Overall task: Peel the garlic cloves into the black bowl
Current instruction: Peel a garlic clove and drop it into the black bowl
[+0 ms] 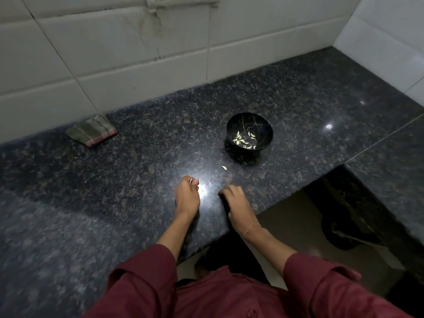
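The black bowl (250, 120) with gold crack lines stands on the dark granite counter, right of centre, and holds several peeled garlic cloves (243, 141). One loose clove (224, 168) lies on the counter just in front of the bowl. My left hand (187, 197) hovers near the counter's front edge with its fingers curled, and its fingertips pinch something small and pale that looks like a garlic clove. My right hand (234, 199) is beside it, a short gap apart. It is blurred with its fingers bent toward the counter, so its grip is unclear.
A folded checked cloth (91, 131) lies at the back left against the tiled wall. Small peel bits (202, 190) sit in the light glare between my hands. The counter edge (298, 191) steps back on the right, with the floor below.
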